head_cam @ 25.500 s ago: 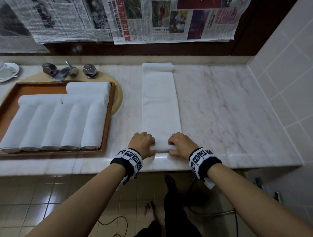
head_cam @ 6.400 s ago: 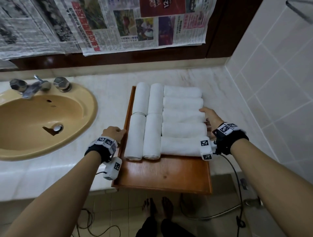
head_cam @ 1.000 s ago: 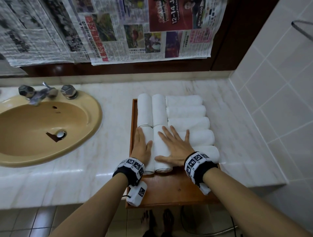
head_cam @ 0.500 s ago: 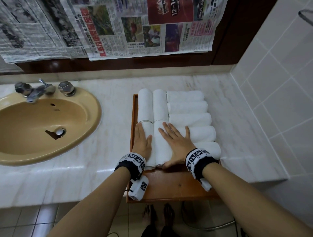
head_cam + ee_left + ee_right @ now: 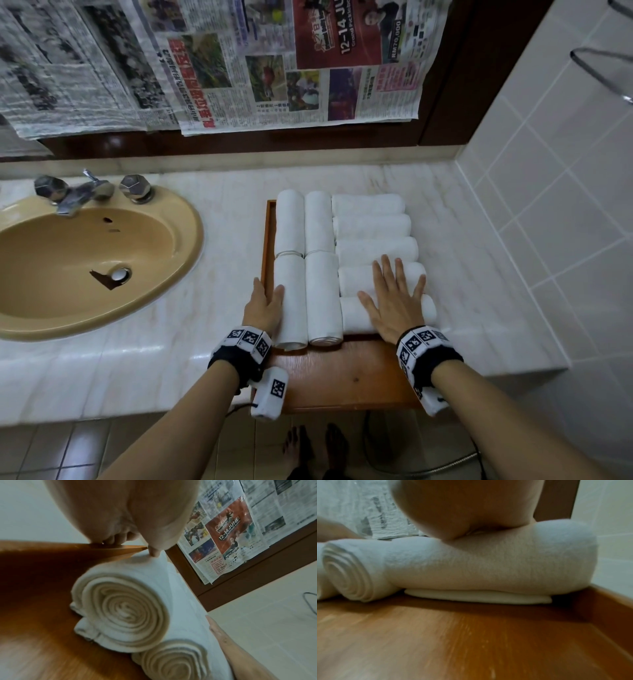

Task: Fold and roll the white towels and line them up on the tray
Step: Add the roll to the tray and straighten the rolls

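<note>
Right hand [image 5: 394, 308] shifted right — towels [image 5: 380, 287].

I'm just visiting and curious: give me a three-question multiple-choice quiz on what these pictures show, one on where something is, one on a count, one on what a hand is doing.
1. Where is the sink?
A. left of the tray
B. right of the tray
C. on the tray

2. How many rolled towels are on the tray?
A. four
B. nine
C. twelve

3. How is the right hand?
A. clenched in a fist
B. flat with fingers spread on the towels
C. hanging off the counter

Answers: 1 A, the basin sits left of the wooden tray. 2 B, four lie lengthwise and five crosswise. 3 B, its fingers spread over the two nearest crosswise rolls.
</note>
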